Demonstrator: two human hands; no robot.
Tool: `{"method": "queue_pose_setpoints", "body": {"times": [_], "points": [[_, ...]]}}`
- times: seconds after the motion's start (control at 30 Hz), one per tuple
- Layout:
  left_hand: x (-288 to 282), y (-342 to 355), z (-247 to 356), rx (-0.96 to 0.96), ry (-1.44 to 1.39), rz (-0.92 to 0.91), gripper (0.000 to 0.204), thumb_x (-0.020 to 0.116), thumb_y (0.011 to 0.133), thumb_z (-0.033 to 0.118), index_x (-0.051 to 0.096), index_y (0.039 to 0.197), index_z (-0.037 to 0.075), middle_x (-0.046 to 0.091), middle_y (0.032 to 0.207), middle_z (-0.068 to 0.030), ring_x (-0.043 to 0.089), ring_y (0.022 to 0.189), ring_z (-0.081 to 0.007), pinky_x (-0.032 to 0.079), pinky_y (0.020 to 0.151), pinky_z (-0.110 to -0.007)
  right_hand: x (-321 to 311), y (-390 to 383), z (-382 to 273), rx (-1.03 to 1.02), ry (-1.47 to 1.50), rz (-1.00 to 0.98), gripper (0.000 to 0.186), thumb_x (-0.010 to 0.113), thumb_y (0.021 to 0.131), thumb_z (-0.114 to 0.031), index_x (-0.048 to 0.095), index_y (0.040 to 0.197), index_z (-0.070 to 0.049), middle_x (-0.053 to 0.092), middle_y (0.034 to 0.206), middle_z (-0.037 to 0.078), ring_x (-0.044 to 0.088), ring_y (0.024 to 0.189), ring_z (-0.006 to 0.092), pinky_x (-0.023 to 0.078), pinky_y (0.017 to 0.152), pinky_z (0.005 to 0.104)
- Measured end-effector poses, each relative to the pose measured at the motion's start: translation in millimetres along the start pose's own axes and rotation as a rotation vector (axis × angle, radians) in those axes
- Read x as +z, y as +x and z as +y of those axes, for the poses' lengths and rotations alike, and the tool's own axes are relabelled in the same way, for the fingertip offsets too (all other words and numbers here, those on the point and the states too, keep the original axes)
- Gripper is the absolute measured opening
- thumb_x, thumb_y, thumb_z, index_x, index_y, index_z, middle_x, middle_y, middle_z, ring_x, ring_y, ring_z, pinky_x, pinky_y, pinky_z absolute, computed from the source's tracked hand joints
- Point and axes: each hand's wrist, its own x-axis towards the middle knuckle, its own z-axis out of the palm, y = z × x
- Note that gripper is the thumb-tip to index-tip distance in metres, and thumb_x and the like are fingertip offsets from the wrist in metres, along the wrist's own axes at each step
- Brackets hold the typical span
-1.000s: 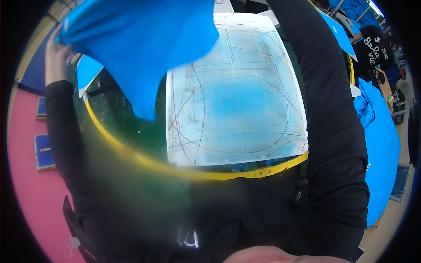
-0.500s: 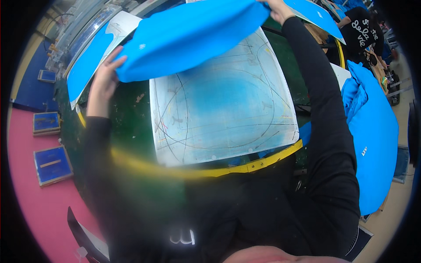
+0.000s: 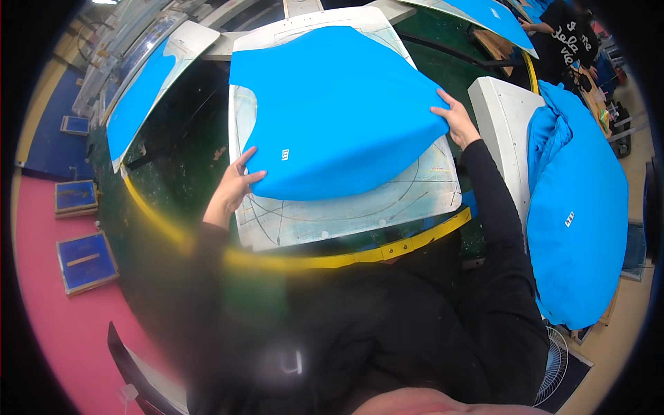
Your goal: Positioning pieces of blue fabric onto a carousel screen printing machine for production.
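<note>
Lower frame is blurring out, body and forearms dark, hard to read. Blue shirt (image 3: pixel 332 111) is lying over the white printing board (image 3: pixel 360 207), hiding most of it. Left hand (image 3: pixel 232 187) is pinching the shirt's near-left edge, grip closed on fabric; right hand (image 3: pixel 458 119) is gripping its right edge, fingers curled. Blue pile (image 3: pixel 581 207) is sitting well right.

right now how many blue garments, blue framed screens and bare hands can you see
Blue fabric garments: 4, the one on the white pallet board under both hands, one on the left board, one at top right, and the pile on the right
Blue framed screens on the pink floor: 3
Bare hands: 2, left and right
Total: 9
</note>
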Motion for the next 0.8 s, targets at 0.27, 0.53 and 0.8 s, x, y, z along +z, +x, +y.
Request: {"method": "queue_pose_setpoints", "body": {"times": [0.27, 0.53, 0.8], "points": [[-5.1, -25.1, -27.4, -0.037, -0.002, 0.016, 0.079, 0.069, 0.078, -0.002, 0.027, 0.145, 0.003, 0.032, 0.144, -0.0204, 0.05, 0.118, -0.026, 0.053, 0.083, -0.035, -1.2, -50.8, 39.5, 0.016, 0.011, 0.009, 0.072, 0.064, 0.082, 0.001, 0.028, 0.144, 0.001, 0.038, 0.142, 0.022, 0.05, 0.119, 0.0268, 0.042, 0.099, 0.0347], [-1.7, -41.3, -42.2, -0.024, 0.05, 0.038, 0.08, 0.069, 0.078, -0.003, 0.025, 0.145, 0.003, 0.031, 0.145, -0.0227, 0.049, 0.12, -0.0283, 0.054, 0.082, -0.035, 4.2, -79.8, 41.7, 0.049, 0.051, 0.005, 0.074, 0.064, 0.081, 0.003, 0.027, 0.144, 0.001, 0.035, 0.145, 0.019, 0.046, 0.123, 0.0241, 0.039, 0.101, 0.0331], [-1.6, -50.2, -54.0, -0.023, 0.06, 0.027, 0.083, 0.07, 0.076, -0.004, 0.026, 0.145, 0.003, 0.034, 0.143, -0.0217, 0.05, 0.119, -0.0266, 0.05, 0.091, -0.036, -4.7, -92.5, 57.3, 0.05, 0.062, 0.008, 0.075, 0.065, 0.081, 0.005, 0.027, 0.145, -0.001, 0.031, 0.148, 0.019, 0.039, 0.129, 0.023, 0.034, 0.105, 0.0329]]}}
